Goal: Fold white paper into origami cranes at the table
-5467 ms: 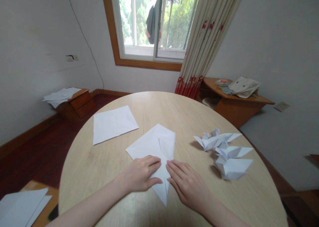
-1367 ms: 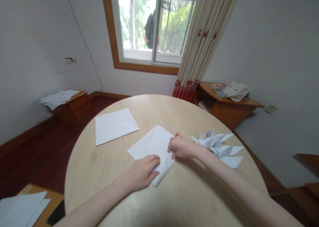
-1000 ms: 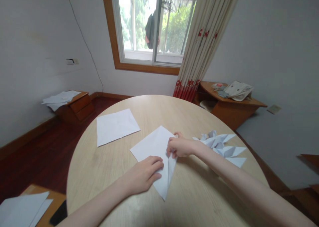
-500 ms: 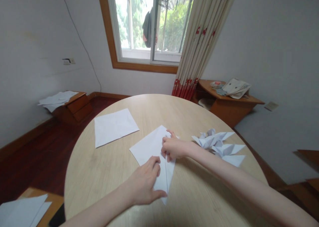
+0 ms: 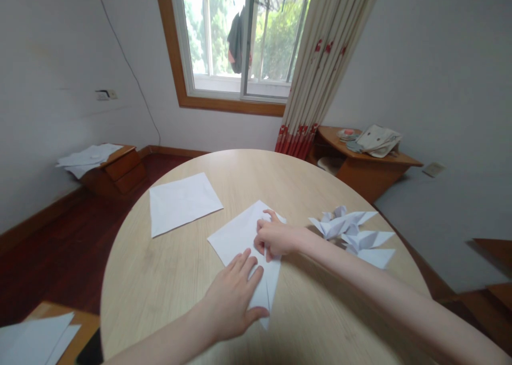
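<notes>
A white sheet of paper [image 5: 232, 235] lies on the round table, its right side folded over into a long flap that tapers to a point toward me. Fingers spread, my left hand [image 5: 234, 295] rests flat on the lower left part of the sheet, the thumb close to the point. Higher up, my right hand [image 5: 276, 238] is curled and presses the flap near its edge. The undersides of its fingers are hidden. Several folded paper figures [image 5: 340, 227] sit to the right, beyond my right forearm.
White paper [image 5: 186, 204] lies at the far left of the wooden table [image 5: 160, 290]. More sheets [image 5: 38, 338] rest on a surface at lower left. A small cabinet [image 5: 124, 170] bears papers by the wall. A corner shelf [image 5: 372, 175] holds a cloth bag [image 5: 379, 140].
My left hand's fingers have stretched out and spread over the paper. My right hand has shifted slightly left along the flap. The sheet stays in place.
</notes>
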The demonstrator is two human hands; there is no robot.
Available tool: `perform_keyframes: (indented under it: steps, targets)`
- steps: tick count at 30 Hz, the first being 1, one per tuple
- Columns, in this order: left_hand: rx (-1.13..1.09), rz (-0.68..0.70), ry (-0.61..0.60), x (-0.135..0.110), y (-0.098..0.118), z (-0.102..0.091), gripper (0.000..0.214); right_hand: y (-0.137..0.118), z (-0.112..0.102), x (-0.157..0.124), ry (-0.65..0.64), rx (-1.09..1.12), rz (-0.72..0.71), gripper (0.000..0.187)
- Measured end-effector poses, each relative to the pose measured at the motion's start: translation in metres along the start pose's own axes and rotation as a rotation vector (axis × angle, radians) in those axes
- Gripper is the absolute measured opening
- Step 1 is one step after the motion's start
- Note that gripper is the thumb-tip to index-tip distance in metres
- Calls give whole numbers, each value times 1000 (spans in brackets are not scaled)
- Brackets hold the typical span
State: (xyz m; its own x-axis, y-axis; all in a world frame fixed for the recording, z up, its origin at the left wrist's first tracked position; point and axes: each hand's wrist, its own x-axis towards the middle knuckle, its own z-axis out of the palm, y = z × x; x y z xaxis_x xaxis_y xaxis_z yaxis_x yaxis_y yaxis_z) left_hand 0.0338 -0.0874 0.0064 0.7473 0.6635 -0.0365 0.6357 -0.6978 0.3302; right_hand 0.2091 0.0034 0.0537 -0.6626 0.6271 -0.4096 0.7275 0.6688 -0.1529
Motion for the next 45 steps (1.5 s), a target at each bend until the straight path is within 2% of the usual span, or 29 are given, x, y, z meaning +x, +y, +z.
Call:
perform_keyframes:
  steps: [5, 12, 17, 24, 33, 39, 42, 45]
  targets:
    - [24, -44, 0, 1, -1, 5, 64, 2, 1, 2, -16, 7, 28, 13]
    - [31, 2, -16, 1, -7, 12, 72, 3, 0, 2, -13, 13, 16, 12]
    - [16, 28, -40, 0, -6, 7, 72, 4, 1, 3, -1, 13, 9, 12]
    - [36, -14, -110, 2, -2, 0, 77, 7, 3, 2, 20, 25, -3, 13]
    - [17, 17, -9, 1, -13, 25, 80, 7, 4, 2, 18, 22, 9, 14]
    - [21, 29, 34, 1, -15, 27, 79, 4, 2, -1, 34, 37, -4, 13]
    - [40, 27, 29, 1, -14, 26, 77, 2, 4, -6, 95, 1, -51, 11]
    - [41, 23, 46, 2, -14, 25, 76, -1, 9, -18, 264, -47, -116, 21]
